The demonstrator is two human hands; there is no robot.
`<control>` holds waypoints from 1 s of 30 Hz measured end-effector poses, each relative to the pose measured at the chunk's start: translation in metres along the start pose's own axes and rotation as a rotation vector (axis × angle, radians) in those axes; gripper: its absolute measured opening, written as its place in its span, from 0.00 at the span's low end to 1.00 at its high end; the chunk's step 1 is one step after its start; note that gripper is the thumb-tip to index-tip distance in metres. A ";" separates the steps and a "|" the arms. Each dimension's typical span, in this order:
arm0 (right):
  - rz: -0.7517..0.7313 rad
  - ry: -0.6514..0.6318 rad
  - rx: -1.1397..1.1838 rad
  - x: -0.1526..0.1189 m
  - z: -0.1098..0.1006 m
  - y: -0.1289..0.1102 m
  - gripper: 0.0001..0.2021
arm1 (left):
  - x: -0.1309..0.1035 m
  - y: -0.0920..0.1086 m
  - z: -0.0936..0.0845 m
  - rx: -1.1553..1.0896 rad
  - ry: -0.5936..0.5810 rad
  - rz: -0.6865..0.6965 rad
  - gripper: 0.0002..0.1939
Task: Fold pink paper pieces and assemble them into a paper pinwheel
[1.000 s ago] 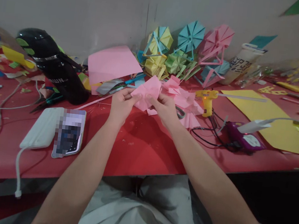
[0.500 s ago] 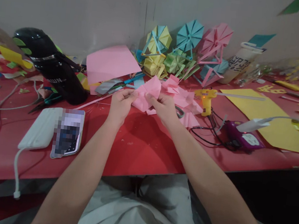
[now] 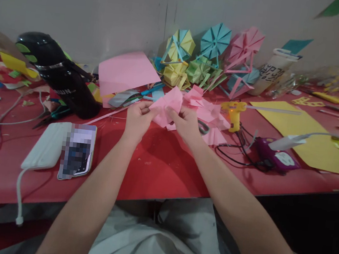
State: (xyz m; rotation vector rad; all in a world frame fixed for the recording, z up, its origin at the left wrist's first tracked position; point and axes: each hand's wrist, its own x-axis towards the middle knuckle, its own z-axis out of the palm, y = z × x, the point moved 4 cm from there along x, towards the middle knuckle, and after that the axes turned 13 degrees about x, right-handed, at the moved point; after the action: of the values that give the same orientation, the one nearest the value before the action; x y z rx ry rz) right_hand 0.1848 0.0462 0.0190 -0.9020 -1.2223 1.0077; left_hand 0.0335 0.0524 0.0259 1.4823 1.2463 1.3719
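A folded pink paper (image 3: 172, 101) is held up between both hands over the red table (image 3: 156, 162). My left hand (image 3: 138, 119) pinches its left edge, with the thumb on top. On the other side, my right hand (image 3: 186, 123) is closed on the lower right part, thumb pressed on its face. More folded pink paper pieces (image 3: 210, 115) lie just right of and behind my right hand, with a dark scissor handle (image 3: 203, 126) showing among them.
Left stand a black bottle (image 3: 67, 78), a white power bank (image 3: 46, 145) and a phone (image 3: 77, 153). Paper umbrellas (image 3: 215, 40) lean at the wall. A yellow glue gun (image 3: 235, 114), purple socket block (image 3: 276, 155), yellow sheet (image 3: 318, 140) and cup (image 3: 272, 71) are at right.
The thumb and fingers of my left hand have shifted very slightly on the pink paper. Both hands still hold it in nearly the same place.
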 end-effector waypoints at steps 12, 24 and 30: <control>0.067 -0.068 0.191 0.003 0.001 0.008 0.19 | 0.004 -0.004 -0.003 -0.010 0.023 0.026 0.09; 0.019 -0.098 0.079 0.001 -0.002 0.000 0.15 | -0.002 0.006 -0.001 0.040 -0.013 0.061 0.13; 0.005 -0.062 0.059 0.001 -0.001 -0.002 0.17 | 0.000 0.003 -0.002 0.033 -0.013 0.037 0.11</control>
State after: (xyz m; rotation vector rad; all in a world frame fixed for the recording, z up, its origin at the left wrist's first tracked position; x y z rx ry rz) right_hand 0.1856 0.0467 0.0214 -0.8338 -1.2357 1.0775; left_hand 0.0321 0.0511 0.0288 1.5413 1.2451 1.3697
